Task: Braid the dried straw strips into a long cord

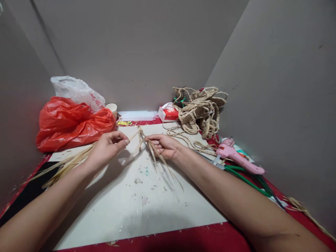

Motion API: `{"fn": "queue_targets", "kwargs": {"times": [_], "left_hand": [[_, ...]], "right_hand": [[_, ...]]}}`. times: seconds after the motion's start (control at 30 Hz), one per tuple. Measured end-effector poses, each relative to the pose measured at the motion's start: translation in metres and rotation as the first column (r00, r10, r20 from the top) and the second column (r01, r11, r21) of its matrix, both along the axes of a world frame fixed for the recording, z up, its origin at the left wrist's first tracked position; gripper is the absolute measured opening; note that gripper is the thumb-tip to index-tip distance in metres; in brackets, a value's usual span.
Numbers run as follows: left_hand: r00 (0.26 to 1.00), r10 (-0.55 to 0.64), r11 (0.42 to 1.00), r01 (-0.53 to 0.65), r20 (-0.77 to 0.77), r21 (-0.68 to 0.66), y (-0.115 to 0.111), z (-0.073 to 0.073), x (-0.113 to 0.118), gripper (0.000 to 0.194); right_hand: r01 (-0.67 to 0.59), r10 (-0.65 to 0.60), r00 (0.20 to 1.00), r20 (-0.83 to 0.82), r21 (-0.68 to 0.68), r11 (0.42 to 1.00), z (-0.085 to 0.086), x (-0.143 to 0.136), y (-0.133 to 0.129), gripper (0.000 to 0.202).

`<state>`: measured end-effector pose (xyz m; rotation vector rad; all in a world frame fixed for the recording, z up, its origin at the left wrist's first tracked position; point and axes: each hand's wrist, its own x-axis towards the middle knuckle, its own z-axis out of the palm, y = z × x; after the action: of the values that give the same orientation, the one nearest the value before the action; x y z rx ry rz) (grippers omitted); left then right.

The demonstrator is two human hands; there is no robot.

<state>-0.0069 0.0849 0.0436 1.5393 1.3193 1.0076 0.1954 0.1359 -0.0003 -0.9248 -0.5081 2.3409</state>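
A small knotted piece of straw cord (140,134) stands between my hands above the white board (126,210). My left hand (111,145) is closed in a pinch on a thin straw strand that runs up to the knotted piece. On the other side, my right hand (161,145) pinches straw strands near the cord; their loose ends (168,168) hang down over the board. More flat straw strips (68,162) lie beside and behind my left wrist, partly hidden by the forearm.
Red bag (70,122) and white bag (76,91) at back left, near a paper cup (112,107). Clear sticks (138,115) and a tissue pack (168,112) stand behind. Braided rope (201,112) is heaped back right; pink glue gun (237,157) and green-handled tool (249,180) lie right.
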Motion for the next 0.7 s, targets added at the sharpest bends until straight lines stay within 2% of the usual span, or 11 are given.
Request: {"fn": "queue_targets", "kwargs": {"times": [0.1, 0.2, 0.3, 0.37, 0.57, 0.63, 0.7], "left_hand": [[0.995, -0.092, 0.993, 0.095, 0.050, -0.070, 0.011, -0.016, 0.018, 0.013], [0.966, -0.134, 0.952, 0.187, 0.221, -0.240, 0.020, -0.030, 0.025, 0.016], [0.912, -0.088, 0.886, 0.255, 0.400, -0.387, 0.025, -0.035, 0.027, 0.019], [0.898, -0.035, 0.860, 0.250, 0.438, -0.445, 0.026, -0.037, 0.029, 0.018], [0.924, -0.011, 0.854, 0.207, 0.381, -0.477, 0.027, -0.037, 0.040, 0.026], [0.932, -0.029, 0.867, 0.204, 0.362, -0.455, 0.027, -0.038, 0.045, 0.020], [0.937, -0.067, 0.888, 0.213, 0.344, -0.408, 0.028, -0.040, 0.048, 0.007]], "right_hand": [[-0.021, 0.022, 1.000, -0.004, 0.021, 1.000, -0.003, 0.001, 0.002, 0.021], [-0.041, 0.041, 0.999, -0.002, 0.030, 0.999, -0.006, 0.003, 0.004, 0.023], [-0.051, 0.050, 0.999, 0.017, 0.041, 0.998, -0.007, 0.004, 0.004, 0.022], [-0.052, 0.050, 0.998, 0.033, 0.051, 0.997, -0.008, 0.003, 0.004, 0.022], [-0.094, 0.094, 0.996, 0.004, 0.064, 0.994, -0.012, 0.004, 0.005, 0.021], [-0.099, 0.099, 0.995, -0.001, 0.063, 0.993, -0.014, 0.004, 0.006, 0.023], [-0.099, 0.099, 0.995, 0.000, 0.068, 0.993, -0.014, 0.004, 0.006, 0.023]]}}
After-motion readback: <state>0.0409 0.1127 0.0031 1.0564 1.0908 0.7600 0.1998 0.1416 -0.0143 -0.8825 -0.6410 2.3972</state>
